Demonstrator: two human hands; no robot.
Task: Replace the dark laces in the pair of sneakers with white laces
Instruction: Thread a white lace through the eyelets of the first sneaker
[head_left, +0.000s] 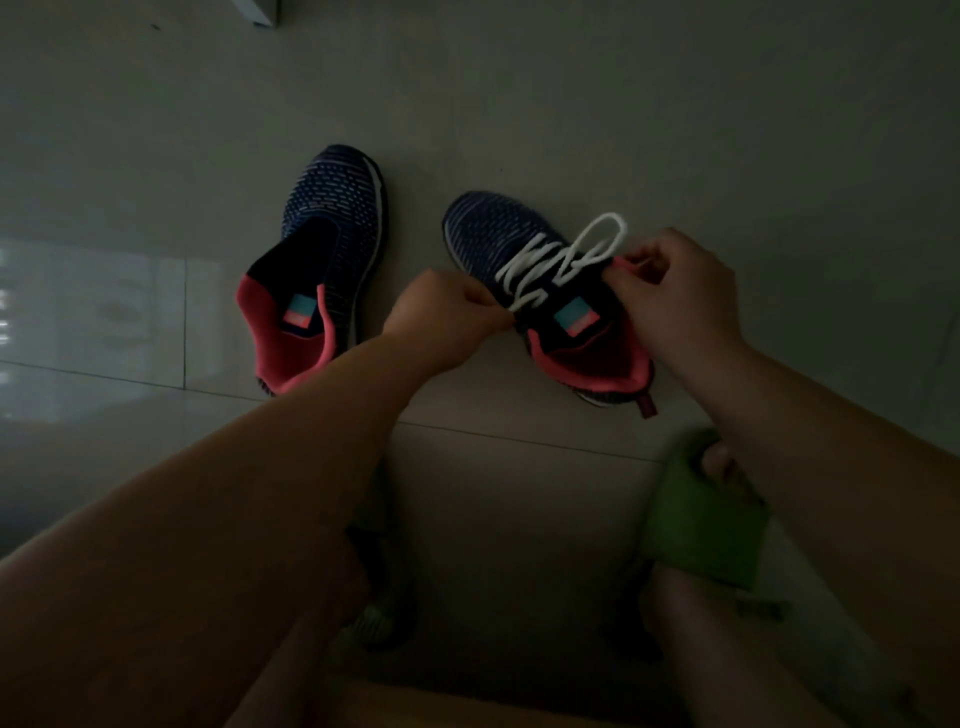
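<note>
Head view: your left hand (447, 312) and right hand (675, 291) each pinch the white lace (561, 260) on the right sneaker (498, 228) on the floor (571, 104). The lace looks soft and light, so grip near its ends. Count: two sneakers, one lace; the left sneaker (332, 208) is unlaced

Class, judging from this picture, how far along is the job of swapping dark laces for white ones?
Done: the right sneaker carries a white lace. In hand: the left hand and right hand pinch that lace's ends near the top. Left: the left sneaker shows no lace.
</note>
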